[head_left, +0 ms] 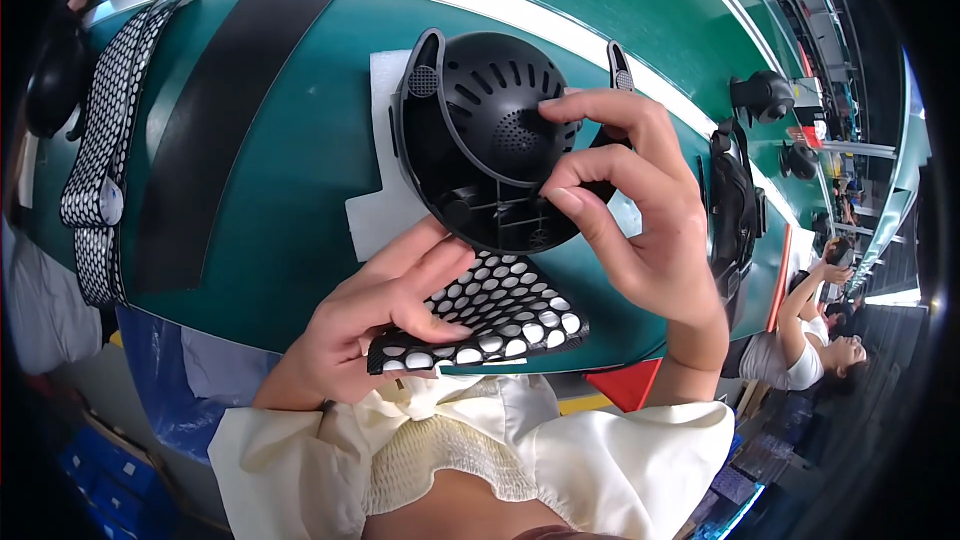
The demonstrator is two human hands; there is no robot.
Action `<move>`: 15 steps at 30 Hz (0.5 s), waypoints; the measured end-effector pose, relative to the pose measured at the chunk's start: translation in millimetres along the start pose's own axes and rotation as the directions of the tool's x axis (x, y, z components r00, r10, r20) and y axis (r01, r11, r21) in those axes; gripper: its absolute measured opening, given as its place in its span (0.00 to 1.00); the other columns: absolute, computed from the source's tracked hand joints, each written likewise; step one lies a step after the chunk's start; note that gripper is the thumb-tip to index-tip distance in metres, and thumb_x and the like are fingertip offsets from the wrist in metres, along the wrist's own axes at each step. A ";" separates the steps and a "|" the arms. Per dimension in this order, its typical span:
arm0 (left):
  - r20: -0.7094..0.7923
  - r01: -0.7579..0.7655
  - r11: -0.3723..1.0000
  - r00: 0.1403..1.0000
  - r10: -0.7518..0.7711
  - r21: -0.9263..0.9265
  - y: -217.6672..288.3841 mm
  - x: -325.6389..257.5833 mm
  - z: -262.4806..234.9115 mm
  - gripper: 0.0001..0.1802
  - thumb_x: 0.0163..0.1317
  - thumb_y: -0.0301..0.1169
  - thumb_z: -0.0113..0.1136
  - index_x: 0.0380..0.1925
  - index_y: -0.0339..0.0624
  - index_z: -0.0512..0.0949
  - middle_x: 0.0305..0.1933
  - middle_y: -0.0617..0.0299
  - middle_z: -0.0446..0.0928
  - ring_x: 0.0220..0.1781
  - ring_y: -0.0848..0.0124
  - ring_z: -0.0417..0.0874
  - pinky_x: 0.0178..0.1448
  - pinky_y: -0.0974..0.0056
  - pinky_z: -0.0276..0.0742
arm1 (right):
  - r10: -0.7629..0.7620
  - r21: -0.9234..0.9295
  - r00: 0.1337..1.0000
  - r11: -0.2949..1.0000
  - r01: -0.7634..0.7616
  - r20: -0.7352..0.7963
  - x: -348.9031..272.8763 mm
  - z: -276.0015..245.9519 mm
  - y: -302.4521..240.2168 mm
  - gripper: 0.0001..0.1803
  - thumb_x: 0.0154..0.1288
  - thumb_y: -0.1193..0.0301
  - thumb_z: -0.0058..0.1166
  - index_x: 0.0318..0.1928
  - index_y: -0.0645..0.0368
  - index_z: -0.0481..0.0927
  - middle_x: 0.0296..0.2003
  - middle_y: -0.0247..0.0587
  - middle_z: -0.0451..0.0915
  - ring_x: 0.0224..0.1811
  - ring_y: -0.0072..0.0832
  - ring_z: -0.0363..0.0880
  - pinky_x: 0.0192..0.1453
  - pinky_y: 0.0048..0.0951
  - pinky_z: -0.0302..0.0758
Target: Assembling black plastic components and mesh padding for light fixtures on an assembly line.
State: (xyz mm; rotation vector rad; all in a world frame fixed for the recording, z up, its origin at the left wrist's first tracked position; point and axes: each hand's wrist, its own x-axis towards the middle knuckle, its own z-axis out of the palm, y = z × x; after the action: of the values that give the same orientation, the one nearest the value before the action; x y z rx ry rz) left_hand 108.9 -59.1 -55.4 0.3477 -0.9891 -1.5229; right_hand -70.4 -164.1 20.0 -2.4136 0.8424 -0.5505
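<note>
In front of me a black round device housing (505, 90), with slots and a patch of small holes in its dome, rests on a white support piece (372, 210). A grey looped band (424, 80) with a textured round pad at its end curves along its side. My left hand (375, 310) grips a black sheet of round white stickers (500, 310), curled below the housing. Over the housing's right side is my right hand (640, 180), thumb and a finger pinched together at its lower edge, another finger stretched toward the dome. Whatever the pinch holds is hidden.
More sticker strips (105, 150) lie at the left of the green table (290, 170), beside a long dark flat strip (230, 110). Black straps (735, 200) lie at the right. Similar black housings (762, 97) stand beyond. A person (800, 340) works farther right.
</note>
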 end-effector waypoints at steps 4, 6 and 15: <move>-0.003 -0.016 0.999 1.000 0.016 -0.028 -3.8 0.9 -1.5 0.09 0.51 0.24 0.57 0.33 0.32 0.72 0.61 0.28 0.39 0.64 0.39 0.45 0.63 0.48 0.44 | 0.003 -0.033 1.000 0.999 -0.003 0.003 0.4 -0.6 -0.9 0.05 0.43 0.82 0.54 0.25 0.63 0.74 0.42 0.45 0.72 0.47 0.37 0.69 0.47 0.31 0.66; -0.013 0.018 0.999 1.000 -0.019 -0.042 -2.3 -3.1 -3.8 0.09 0.51 0.22 0.56 0.33 0.31 0.71 0.61 0.27 0.39 0.64 0.39 0.45 0.63 0.48 0.44 | -0.090 -0.154 0.995 0.984 0.084 -0.030 0.9 0.4 -2.0 0.07 0.40 0.82 0.55 0.25 0.63 0.75 0.37 0.42 0.74 0.45 0.35 0.72 0.45 0.30 0.66; -0.087 -0.002 0.995 0.996 -0.007 -0.101 -1.3 -5.1 -3.9 0.09 0.49 0.19 0.53 0.33 0.28 0.70 0.60 0.26 0.41 0.64 0.40 0.47 0.64 0.48 0.44 | -0.338 -0.540 0.931 0.763 0.356 0.136 -11.6 5.0 3.5 0.15 0.51 0.64 0.53 0.39 0.56 0.73 0.39 0.34 0.76 0.46 0.28 0.73 0.45 0.28 0.62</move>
State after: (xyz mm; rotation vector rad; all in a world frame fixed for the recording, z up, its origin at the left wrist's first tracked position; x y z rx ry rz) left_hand 112.0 -56.1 -60.3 0.3409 -0.8397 -1.5409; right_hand -77.7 -157.1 11.6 -3.1514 0.5912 -0.4369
